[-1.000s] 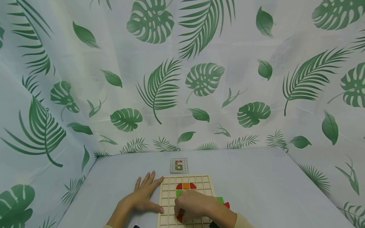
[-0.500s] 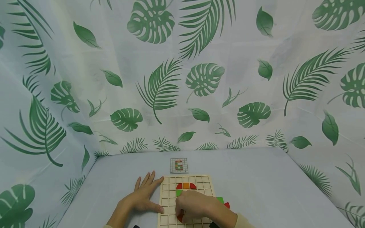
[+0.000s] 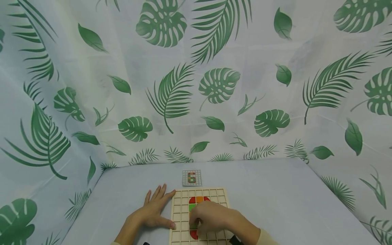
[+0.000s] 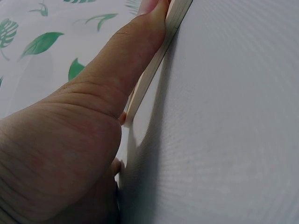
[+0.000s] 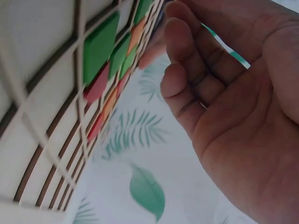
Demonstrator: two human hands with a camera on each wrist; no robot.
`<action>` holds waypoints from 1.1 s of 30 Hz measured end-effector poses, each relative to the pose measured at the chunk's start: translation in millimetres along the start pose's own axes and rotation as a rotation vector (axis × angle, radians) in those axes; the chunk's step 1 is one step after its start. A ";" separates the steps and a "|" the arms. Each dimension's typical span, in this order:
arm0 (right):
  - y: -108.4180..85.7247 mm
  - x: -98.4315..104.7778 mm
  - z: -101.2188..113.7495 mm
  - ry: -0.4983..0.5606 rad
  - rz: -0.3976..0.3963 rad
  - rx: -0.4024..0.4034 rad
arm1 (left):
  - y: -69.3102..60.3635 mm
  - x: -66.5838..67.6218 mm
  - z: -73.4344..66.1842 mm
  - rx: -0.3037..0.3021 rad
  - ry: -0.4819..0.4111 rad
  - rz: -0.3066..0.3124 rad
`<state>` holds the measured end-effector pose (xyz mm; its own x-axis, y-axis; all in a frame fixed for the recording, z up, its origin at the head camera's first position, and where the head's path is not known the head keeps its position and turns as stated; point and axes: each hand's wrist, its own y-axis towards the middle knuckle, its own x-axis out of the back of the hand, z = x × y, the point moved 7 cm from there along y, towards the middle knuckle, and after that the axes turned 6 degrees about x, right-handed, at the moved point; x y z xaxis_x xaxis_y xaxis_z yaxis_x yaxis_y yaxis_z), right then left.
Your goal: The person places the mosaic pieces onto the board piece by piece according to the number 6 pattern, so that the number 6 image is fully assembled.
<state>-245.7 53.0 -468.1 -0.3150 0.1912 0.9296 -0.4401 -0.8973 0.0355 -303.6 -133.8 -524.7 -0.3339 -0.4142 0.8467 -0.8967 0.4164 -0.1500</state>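
A pale wooden grid board (image 3: 180,217) lies on the table with red, orange and green tiles in its cells. My left hand (image 3: 153,211) is flat beside its left edge, thumb and forefinger touching the rim; the thumb also shows against the board's side (image 4: 152,70) in the left wrist view. Over the middle of the board my right hand (image 3: 212,216) has its fingers curled down, just above a red rounded tile (image 3: 194,234). In the right wrist view its fingers (image 5: 180,46) bend near green tiles (image 5: 100,49); the thumb and forefinger tips are mostly hidden, so any held tile cannot be seen.
Behind the board lies a small gridded card (image 3: 192,178) with a coloured figure like a 6. A dark object (image 3: 235,240) is at the right wrist, and another dark bit (image 3: 146,243) at the bottom edge. Leaf-printed cloth (image 3: 214,129) walls in the table.
My right hand has shifted slightly up and to the right, showing more of the lower red tile. The loose green and red tiles right of the board are now hidden. The left hand stays still.
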 end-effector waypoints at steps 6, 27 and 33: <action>-16.8 15.3 -21.3 0.065 -0.080 -0.050 | 1.6 -1.3 1.0 0.020 0.003 0.005; -103.4 51.5 -89.1 0.269 -0.254 -0.283 | 3.2 -1.4 2.1 0.020 0.020 0.001; -113.4 51.5 -96.3 0.282 -0.255 -0.312 | 4.2 -2.4 3.5 0.022 0.015 0.005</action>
<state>-293.0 202.9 -459.6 -0.3607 0.5280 0.7688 -0.7501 -0.6541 0.0973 -307.5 -133.9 -529.2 -0.3339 -0.4000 0.8535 -0.9013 0.4007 -0.1648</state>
